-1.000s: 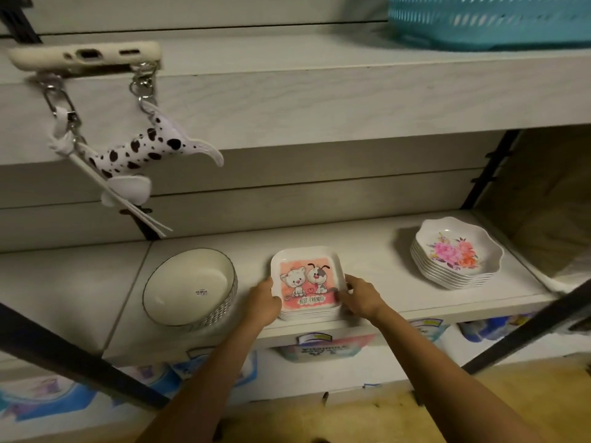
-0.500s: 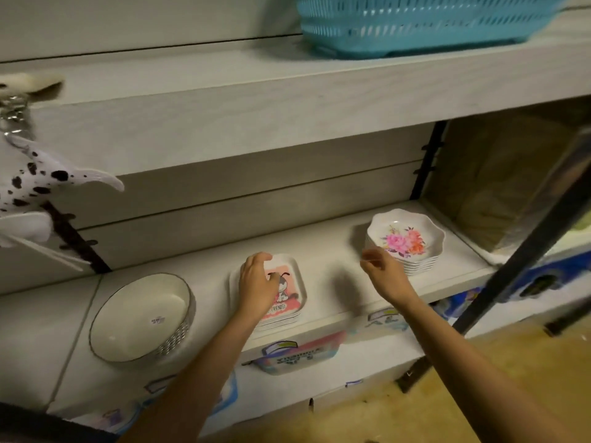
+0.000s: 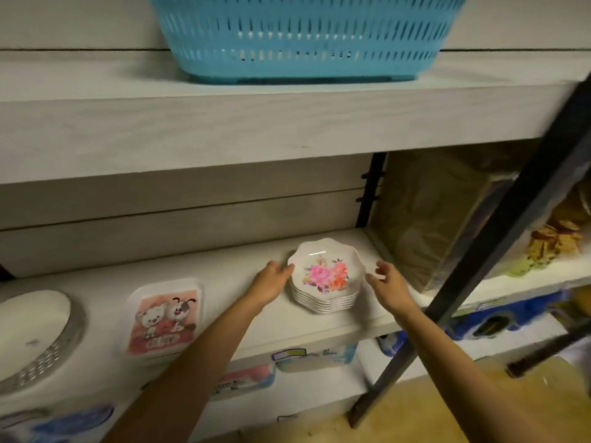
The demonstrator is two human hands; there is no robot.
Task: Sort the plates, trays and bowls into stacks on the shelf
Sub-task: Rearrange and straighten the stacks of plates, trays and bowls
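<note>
In the head view, the stack of flowered scalloped plates [image 3: 326, 273] sits on the shelf [image 3: 224, 279], directly between the two hands. The left hand [image 3: 271, 281] reaches in with its fingers straight and together, the fingertips [image 3: 289, 267] touching the stack's near rim on that side. The right hand [image 3: 388, 282] is spread and loosely curved, just beside the opposite rim; we cannot tell whether it touches yet. Neither hand holds anything.

We count several plates nested closely, their wavy rims lining up. We judge them to be melamine or thin plastic: stiff, light one by one, a fair weight together, and smooth enough to slide on each other. They look unlikely to shatter, but the top ones could skate off if the stack is tilted. We would take hold low, with palms against both sides and fingers under the bottom rim, so that the whole pile moves as one. Pushing at the top rim alone would shear it.

Out past the left hand lies the stack of square cartoon trays [image 3: 164, 314], and further that way the white bowl [image 3: 32, 321]. Above both hands, on the upper shelf, stands a blue basket [image 3: 303, 36].
</note>
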